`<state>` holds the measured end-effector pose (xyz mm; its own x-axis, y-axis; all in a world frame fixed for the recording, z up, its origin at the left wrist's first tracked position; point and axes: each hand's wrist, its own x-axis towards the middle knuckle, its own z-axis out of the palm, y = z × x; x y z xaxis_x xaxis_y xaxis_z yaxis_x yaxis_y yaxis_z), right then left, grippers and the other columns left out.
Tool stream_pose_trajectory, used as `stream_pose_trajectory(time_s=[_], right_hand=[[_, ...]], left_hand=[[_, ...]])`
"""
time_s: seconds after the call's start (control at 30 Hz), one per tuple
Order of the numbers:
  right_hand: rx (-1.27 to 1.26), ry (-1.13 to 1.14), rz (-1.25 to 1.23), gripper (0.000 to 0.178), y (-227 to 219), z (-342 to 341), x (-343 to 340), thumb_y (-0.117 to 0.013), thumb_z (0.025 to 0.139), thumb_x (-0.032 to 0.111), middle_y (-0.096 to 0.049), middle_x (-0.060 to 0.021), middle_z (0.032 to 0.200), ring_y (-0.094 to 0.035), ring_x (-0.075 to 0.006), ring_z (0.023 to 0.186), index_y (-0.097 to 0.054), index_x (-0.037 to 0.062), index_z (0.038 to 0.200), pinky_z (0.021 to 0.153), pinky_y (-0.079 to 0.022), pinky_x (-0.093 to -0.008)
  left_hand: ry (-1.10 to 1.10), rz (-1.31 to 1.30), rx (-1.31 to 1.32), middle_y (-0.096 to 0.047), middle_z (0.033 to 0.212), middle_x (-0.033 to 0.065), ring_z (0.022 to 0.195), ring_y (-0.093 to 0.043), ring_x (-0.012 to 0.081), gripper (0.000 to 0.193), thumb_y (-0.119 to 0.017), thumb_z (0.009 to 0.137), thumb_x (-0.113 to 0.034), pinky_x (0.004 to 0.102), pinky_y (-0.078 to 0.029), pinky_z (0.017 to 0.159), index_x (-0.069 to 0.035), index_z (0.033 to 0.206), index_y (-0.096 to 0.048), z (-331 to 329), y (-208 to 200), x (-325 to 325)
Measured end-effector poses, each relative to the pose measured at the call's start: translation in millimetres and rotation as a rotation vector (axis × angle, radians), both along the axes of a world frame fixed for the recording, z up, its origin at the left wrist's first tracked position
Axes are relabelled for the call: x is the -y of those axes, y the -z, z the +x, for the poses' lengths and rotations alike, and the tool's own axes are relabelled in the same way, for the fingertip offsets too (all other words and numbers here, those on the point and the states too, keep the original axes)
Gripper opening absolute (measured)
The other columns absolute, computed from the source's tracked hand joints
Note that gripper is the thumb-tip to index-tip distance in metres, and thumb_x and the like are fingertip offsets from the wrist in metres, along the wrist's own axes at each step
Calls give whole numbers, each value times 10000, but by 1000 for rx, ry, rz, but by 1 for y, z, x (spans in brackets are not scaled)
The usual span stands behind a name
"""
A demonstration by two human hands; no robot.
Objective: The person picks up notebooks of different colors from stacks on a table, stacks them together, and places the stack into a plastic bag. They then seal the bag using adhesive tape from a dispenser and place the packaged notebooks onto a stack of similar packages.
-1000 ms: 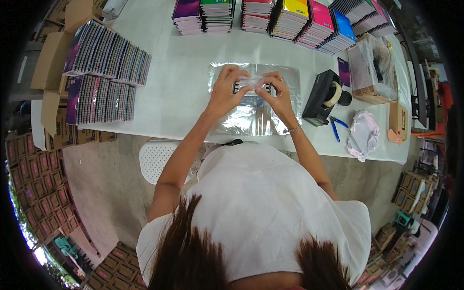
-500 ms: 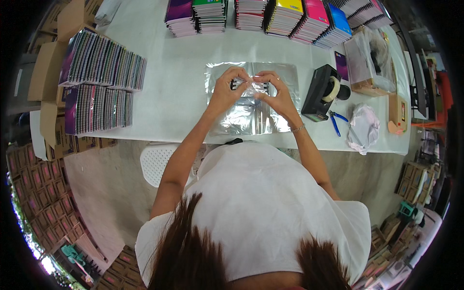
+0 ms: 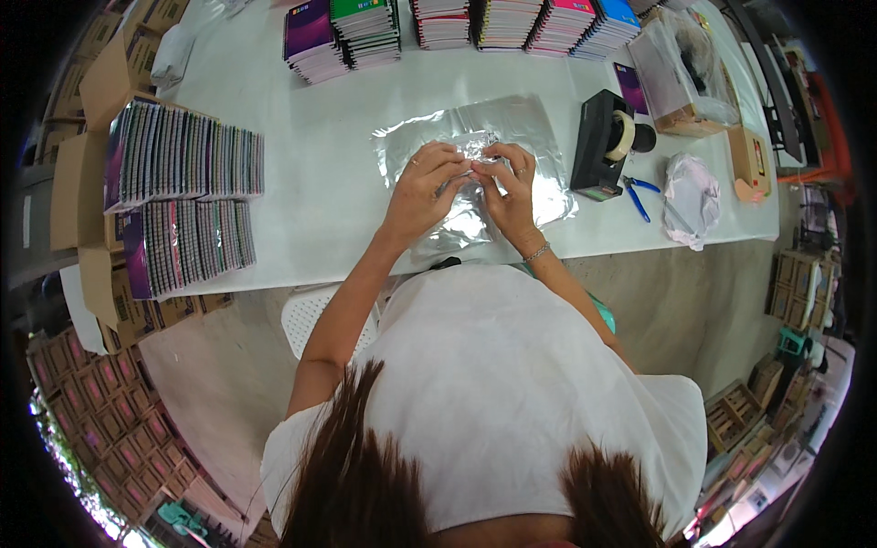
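Both my hands meet over a stack of clear, shiny plastic sheets or bags (image 3: pixel 532 123) at the table's near edge. Between the fingertips is a crumpled piece of clear plastic (image 3: pixel 475 144), bunched up and catching the light. My left hand (image 3: pixel 422 194) pinches it from the left, fingers bent and thumb pressed inward. From the right, my right hand (image 3: pixel 512 190) pinches it too, with a bracelet at the wrist. Whether anything lies inside the crumpled plastic cannot be made out.
Right of the sheets stand a black tape dispenser (image 3: pixel 598 146), blue-handled pliers (image 3: pixel 638 196) and a crumpled pale wrapper (image 3: pixel 692 203). Spiral notebook stacks (image 3: pixel 365 41) line the far edge. At left, an open carton (image 3: pixel 78 192) adjoins packed notebooks (image 3: pixel 183 151). A plastic-covered box (image 3: pixel 681 87) sits far right.
My fingers have drawn closer together and lower over the plastic, and dark marks seen beside them are now hidden. The sheets lie at a slant; the whole view has turned a little.
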<state>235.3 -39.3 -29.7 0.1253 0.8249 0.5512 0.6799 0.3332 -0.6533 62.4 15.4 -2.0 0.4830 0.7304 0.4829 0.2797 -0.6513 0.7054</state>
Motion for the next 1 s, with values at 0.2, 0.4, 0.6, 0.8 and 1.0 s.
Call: stream_pose_trajectory(time_s=[0.2,0.4,0.6,0.8,1.0], right_hand=[[55,723,-35,285,0,87,31,-733,886,249,-537,-188,1310,-447,-323,1188,-717,44,1085,1014,-335,-452],[-889,572,-499,402,28,204,74,-737,913,372,-649,-33,840,-577,-131,765,-730,-19,1004,697,-486,-264],[-876,654,-460,263,21,197,70,-791,880,311,-642,34,773,-532,-60,660,-736,54,898,644,-460,-198],[-1095,587,-227,218,29,156,98,-704,949,228,-663,-22,775,-654,-139,726,-680,25,875,721,-562,-272],[-174,979,-502,170,58,156,111,-626,937,108,-644,-90,698,-636,-150,545,-621,-35,845,499,-524,-291]], left_hand=[[-22,51,78,-698,1017,55,1051,-639,255,171,-778,783,-6,418,-491,994,-49,946,-750,2,10,3],[-10,96,78,-696,989,56,1029,-642,259,151,-768,793,-7,421,-476,1007,-50,936,-747,4,16,0],[20,163,114,-660,950,69,968,-630,274,109,-739,800,3,399,-497,903,-47,885,-692,7,13,-4],[13,150,76,-635,939,79,951,-608,284,111,-717,801,2,392,-484,889,-46,889,-668,1,9,-8],[61,177,102,-635,972,81,966,-597,296,173,-715,753,20,422,-486,905,-70,897,-679,5,21,-12]])
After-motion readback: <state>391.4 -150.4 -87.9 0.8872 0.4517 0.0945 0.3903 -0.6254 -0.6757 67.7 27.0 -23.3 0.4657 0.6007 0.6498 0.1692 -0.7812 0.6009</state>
